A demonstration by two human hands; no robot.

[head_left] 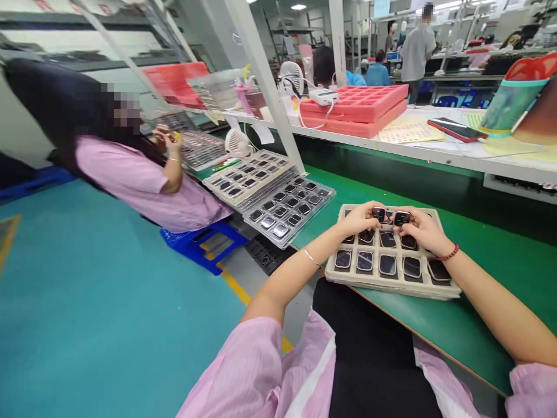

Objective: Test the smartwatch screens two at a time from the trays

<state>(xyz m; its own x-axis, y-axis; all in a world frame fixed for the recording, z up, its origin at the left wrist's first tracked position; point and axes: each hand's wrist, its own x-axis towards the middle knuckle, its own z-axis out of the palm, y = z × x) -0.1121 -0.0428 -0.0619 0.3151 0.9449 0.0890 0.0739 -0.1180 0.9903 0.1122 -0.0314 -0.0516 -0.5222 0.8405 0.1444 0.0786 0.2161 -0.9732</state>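
Over the back rows of a beige tray [394,283], each of my hands holds a small square watch case with a dark face. My left hand [364,219] pinches one watch case [378,215] between thumb and fingers. In my right hand [423,227] is the other watch case [402,218], held a little apart from the first. More dark-faced cases sit in the tray's compartments, among them a front-row case [387,265]. My fingers and wrists hide part of the back rows.
Clear plastic trays [290,212] and a stacked beige tray [252,177] of cases stand to the left. A shelf [418,150] with red foam trays [354,110] and a phone [456,129] runs behind. A person [143,174] sits at the left, near a blue stool [204,241].
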